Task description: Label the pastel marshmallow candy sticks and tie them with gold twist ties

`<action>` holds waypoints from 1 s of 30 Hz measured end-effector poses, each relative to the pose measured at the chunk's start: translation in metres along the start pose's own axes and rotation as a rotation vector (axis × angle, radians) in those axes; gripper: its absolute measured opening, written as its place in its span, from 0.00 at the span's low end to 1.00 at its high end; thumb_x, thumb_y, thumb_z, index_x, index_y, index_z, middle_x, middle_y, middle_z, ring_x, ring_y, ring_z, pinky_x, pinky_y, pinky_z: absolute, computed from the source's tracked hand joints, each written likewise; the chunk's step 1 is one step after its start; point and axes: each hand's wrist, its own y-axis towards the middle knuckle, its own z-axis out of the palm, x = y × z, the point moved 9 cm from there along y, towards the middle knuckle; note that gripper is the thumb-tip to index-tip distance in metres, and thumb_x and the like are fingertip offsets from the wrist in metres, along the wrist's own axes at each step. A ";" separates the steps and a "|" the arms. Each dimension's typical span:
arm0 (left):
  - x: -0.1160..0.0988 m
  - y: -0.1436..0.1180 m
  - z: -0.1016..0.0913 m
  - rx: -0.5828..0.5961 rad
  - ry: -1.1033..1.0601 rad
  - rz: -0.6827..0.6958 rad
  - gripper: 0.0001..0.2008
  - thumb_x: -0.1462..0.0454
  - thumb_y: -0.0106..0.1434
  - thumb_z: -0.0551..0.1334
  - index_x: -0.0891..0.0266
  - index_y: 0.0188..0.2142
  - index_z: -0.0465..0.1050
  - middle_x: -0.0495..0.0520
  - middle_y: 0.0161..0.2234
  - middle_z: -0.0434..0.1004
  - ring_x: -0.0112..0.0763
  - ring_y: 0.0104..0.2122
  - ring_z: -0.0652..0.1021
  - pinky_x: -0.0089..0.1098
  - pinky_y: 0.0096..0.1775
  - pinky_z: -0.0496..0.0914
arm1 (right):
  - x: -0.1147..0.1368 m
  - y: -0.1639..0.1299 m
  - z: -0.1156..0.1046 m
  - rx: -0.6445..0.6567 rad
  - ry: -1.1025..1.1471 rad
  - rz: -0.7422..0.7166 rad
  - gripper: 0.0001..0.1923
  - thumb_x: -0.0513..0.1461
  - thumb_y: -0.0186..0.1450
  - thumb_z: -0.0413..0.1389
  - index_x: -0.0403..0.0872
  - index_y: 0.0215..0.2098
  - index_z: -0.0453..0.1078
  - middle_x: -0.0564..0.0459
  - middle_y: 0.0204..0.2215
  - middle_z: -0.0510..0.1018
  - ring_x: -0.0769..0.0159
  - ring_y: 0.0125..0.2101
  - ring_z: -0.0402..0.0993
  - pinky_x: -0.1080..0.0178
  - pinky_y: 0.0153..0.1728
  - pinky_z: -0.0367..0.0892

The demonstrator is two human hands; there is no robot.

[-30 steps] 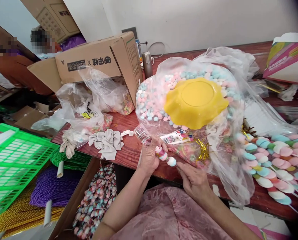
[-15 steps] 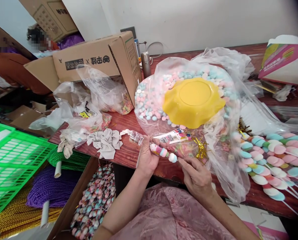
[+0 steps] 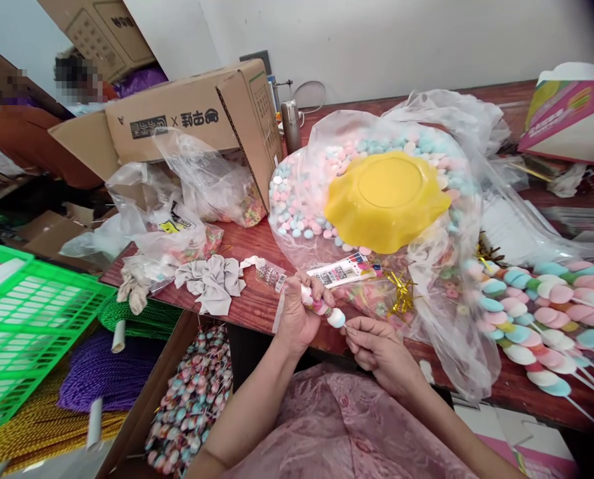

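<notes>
My left hand [image 3: 299, 318] is wrapped round a marshmallow skewer [image 3: 335, 319] and the printed clear plastic sleeve [image 3: 268, 273] on it. White, pink and blue sweets show between and beyond the fingers, the last one outside the sleeve. My right hand [image 3: 374, 342] pinches the thin stick at the skewer's near end. Just behind the hands lies a flat stack of printed sleeves [image 3: 344, 271] on the table. A gold tinsel tie bundle [image 3: 400, 293] sits to the right of them. Many finished-looking skewers [image 3: 541, 309] are piled at the right, sticks toward me.
A yellow scalloped bowl [image 3: 386, 199] rests upside down on a large clear bag of sweets [image 3: 297, 193]. Grey cloth [image 3: 211, 283], plastic bags [image 3: 177, 219] and a cardboard box [image 3: 197, 113] stand left. Below are a green crate [image 3: 42, 332] and a box of skewers [image 3: 191, 392]. A person sits far left.
My right hand has moved left, toward my left hand, pushing the skewer deeper into the sleeve. Fewer sweets stick out past my left fingers.
</notes>
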 end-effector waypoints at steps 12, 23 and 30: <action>0.013 0.004 -0.024 -0.269 -0.014 -0.066 0.21 0.46 0.58 0.66 0.60 0.28 0.66 0.46 0.22 0.70 0.28 0.25 0.75 0.34 0.36 0.74 | 0.043 -0.010 -0.005 -0.128 -0.620 -0.531 0.11 0.32 0.60 0.51 0.46 0.34 0.76 0.51 0.24 0.72 0.69 0.24 0.63 0.66 0.26 0.56; 0.003 0.005 -0.019 -0.098 -0.032 -0.040 0.26 0.43 0.48 0.71 0.61 0.23 0.65 0.45 0.21 0.69 0.31 0.25 0.76 0.39 0.38 0.75 | 0.030 0.000 0.009 0.107 -0.293 -0.211 0.16 0.44 0.69 0.47 0.46 0.27 0.65 0.61 0.13 0.63 0.74 0.13 0.53 0.69 0.13 0.50; -0.010 0.005 -0.030 -0.171 -0.033 0.018 0.21 0.49 0.48 0.74 0.61 0.27 0.69 0.46 0.25 0.75 0.31 0.26 0.78 0.39 0.40 0.75 | 0.040 -0.012 -0.011 -0.132 -0.351 -0.328 0.13 0.42 0.69 0.49 0.46 0.31 0.70 0.58 0.18 0.68 0.72 0.19 0.63 0.69 0.21 0.60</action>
